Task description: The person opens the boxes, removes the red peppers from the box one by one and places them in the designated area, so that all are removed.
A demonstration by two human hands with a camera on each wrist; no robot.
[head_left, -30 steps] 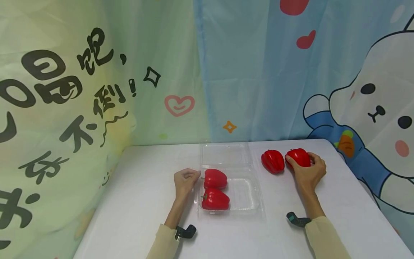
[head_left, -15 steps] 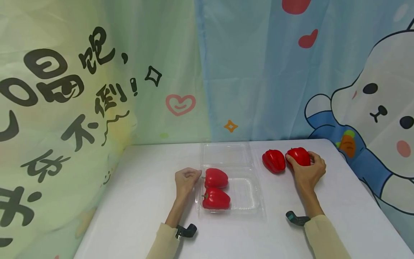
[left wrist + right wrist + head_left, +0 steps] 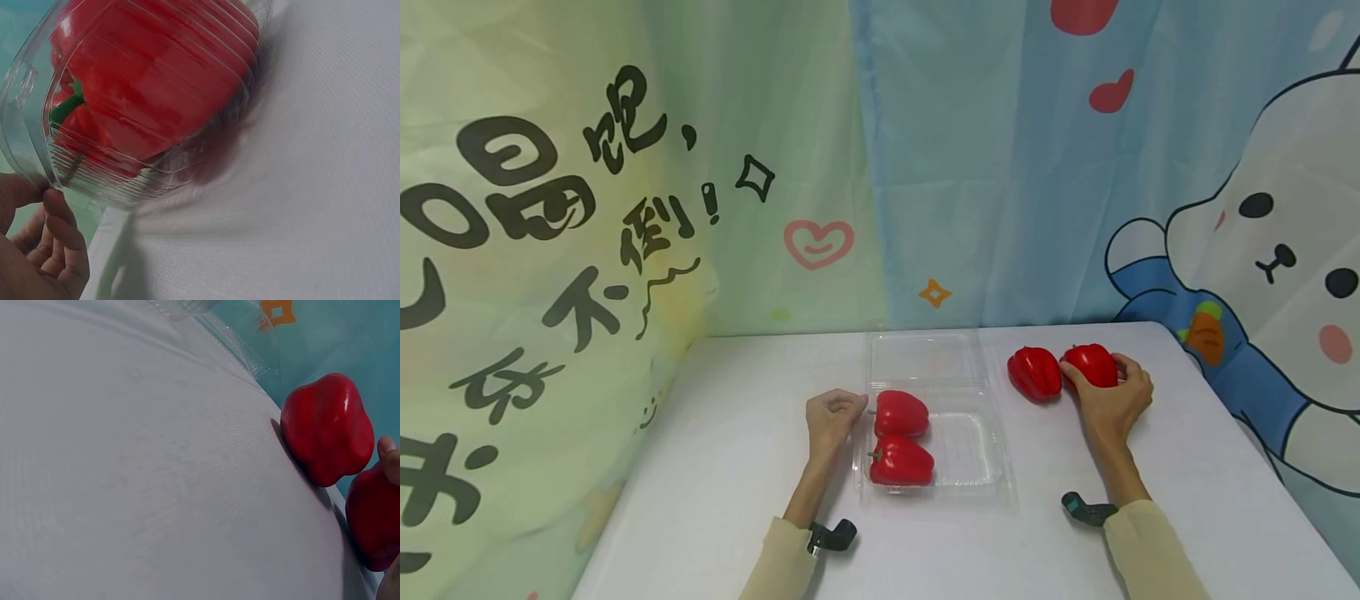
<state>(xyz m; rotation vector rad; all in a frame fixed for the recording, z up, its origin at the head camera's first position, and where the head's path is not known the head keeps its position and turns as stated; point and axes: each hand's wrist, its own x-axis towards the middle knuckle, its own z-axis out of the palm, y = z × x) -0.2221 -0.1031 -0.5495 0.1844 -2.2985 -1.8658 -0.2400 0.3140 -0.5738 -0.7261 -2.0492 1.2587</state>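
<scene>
A clear plastic clamshell box (image 3: 970, 450) lies with its lid folded back on the table, two red bell peppers in its left half, a rear one (image 3: 901, 413) and a front one (image 3: 902, 461). My left hand (image 3: 832, 419) pinches the box's left rim between thumb and forefinger; the left wrist view shows this grip at the rim (image 3: 37, 169). On the right, my right hand (image 3: 1112, 400) grips a red bell pepper (image 3: 1092, 365), thumb on its left side and fingers round its right. Just left of it lies another bell pepper (image 3: 1033, 374), untouched.
The white table (image 3: 715, 467) reaches back to a printed curtain (image 3: 947, 167). The raised lid (image 3: 922, 358) extends toward the table's back edge. A dark wrist camera (image 3: 832, 536) is strapped to the left wrist, another (image 3: 1086, 509) to the right.
My right hand and the pepper in it have shifted very slightly toward the left. The left hand, the box and the other peppers stay as they were.
</scene>
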